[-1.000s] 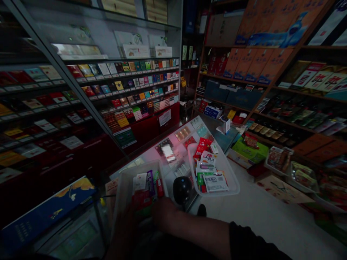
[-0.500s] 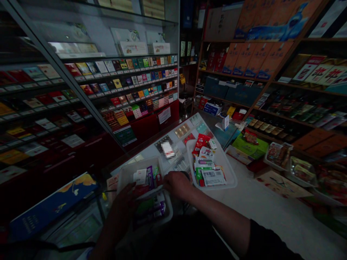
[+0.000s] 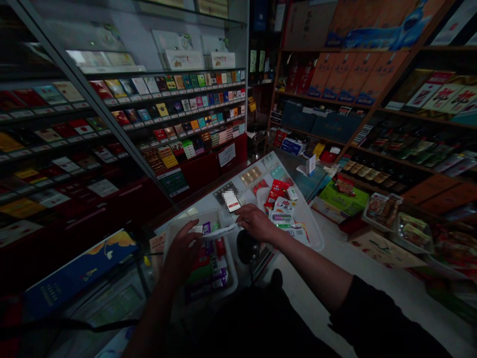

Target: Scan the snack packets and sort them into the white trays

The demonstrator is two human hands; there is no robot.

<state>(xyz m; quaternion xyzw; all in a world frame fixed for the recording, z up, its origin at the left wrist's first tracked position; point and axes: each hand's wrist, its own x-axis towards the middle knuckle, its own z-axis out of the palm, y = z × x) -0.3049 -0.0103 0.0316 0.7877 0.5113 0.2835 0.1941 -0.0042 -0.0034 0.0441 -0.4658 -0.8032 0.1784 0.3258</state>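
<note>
On the glass counter, both my hands hold a shallow white tray [image 3: 218,231] a little above a second white tray [image 3: 230,278], which is full of small coloured packets. My left hand [image 3: 182,250] has its fingers closed on the raised tray's left end. My right hand [image 3: 255,221] grips its right end, with the fingers curled over the rim. The raised tray shows nearly edge-on, so I can hardly see its contents. It is dim here.
A third white tray [image 3: 315,237] of red and green packets lies just right of my right hand. A black round object [image 3: 248,246] stands between the trays. Cigarette shelves [image 3: 179,114] fill the wall behind the counter. Goods shelves [image 3: 372,99] and floor boxes line the right.
Both hands have lifted the upper tray off the lower one and carried it farther away across the counter. My right hand has moved up toward the third tray.
</note>
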